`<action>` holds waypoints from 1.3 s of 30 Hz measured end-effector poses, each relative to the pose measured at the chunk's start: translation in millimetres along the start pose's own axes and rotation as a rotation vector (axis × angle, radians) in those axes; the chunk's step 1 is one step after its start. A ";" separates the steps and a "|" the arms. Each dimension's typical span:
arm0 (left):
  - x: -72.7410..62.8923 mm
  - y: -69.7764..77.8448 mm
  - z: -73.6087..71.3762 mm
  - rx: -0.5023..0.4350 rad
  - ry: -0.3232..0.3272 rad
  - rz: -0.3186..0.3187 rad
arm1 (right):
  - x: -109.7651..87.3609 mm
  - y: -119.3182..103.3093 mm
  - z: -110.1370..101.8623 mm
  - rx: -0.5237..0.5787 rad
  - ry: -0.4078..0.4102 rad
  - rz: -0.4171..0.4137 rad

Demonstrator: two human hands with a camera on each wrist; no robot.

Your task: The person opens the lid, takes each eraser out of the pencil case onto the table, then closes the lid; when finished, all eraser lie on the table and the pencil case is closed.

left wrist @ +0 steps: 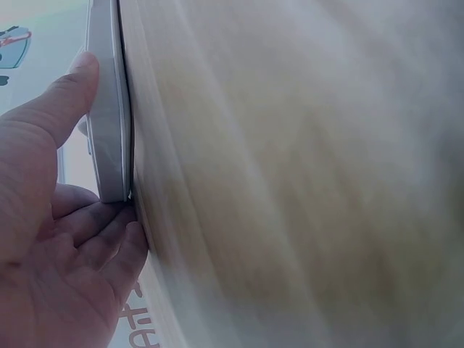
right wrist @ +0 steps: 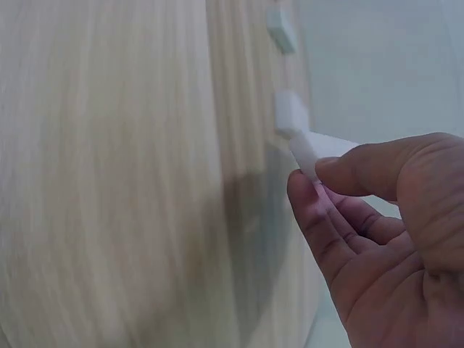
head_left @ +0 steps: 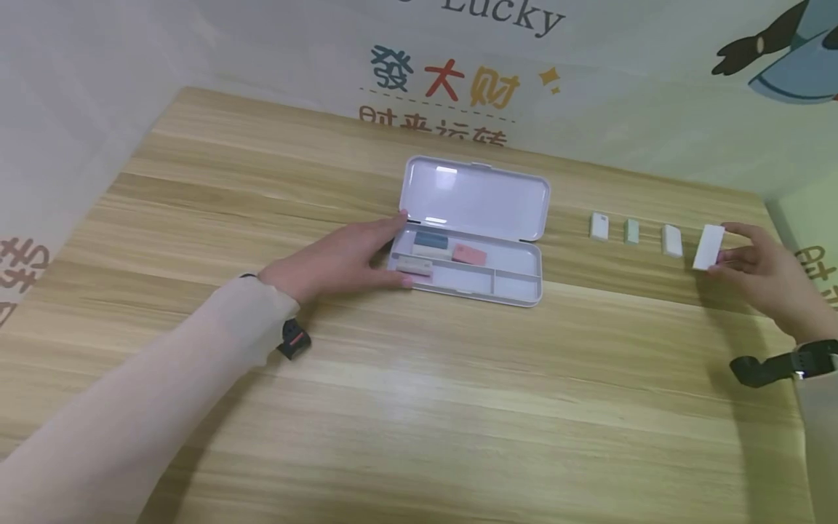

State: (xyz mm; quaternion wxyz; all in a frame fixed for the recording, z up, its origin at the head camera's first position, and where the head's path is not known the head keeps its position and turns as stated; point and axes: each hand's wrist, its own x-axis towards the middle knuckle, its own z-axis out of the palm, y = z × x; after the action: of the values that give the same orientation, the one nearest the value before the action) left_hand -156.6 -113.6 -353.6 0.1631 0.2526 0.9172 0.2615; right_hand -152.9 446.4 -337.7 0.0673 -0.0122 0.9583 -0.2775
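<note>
An open white pencil case (head_left: 517, 286) lies on the table, its lid (head_left: 481, 200) tilted back. Inside its base are a blue-and-white eraser (head_left: 431, 241), a pink eraser (head_left: 469, 254) and a whitish eraser (head_left: 414, 266). My left hand (head_left: 334, 262) holds the case's left end, thumb on the near side and a finger by the hinge. At the right, my right hand (head_left: 759, 273) pinches a white block-shaped eraser (head_left: 709, 247) between thumb and fingers, above the table. Beside it, in a row, lie a white eraser (head_left: 671, 241), a small green eraser (head_left: 631, 231) and another white eraser (head_left: 599, 226).
The wood-grain table (head_left: 406, 407) meets a pale printed cloth (head_left: 294, 51) along its back edge. Cloth also hangs at the left and right sides. Each wrist wears a dark strap with a small camera.
</note>
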 end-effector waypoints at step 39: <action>-0.9 -0.9 0.9 0.010 -0.004 -0.017 | 13.2 14.9 -7.1 0.169 -0.181 0.092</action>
State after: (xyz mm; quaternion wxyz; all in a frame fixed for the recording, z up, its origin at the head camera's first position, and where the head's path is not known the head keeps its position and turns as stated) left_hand -155.8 -114.4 -354.7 0.1660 0.2461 0.9203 0.2548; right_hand -166.7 462.0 -341.3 0.1667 0.0123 0.9211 -0.3516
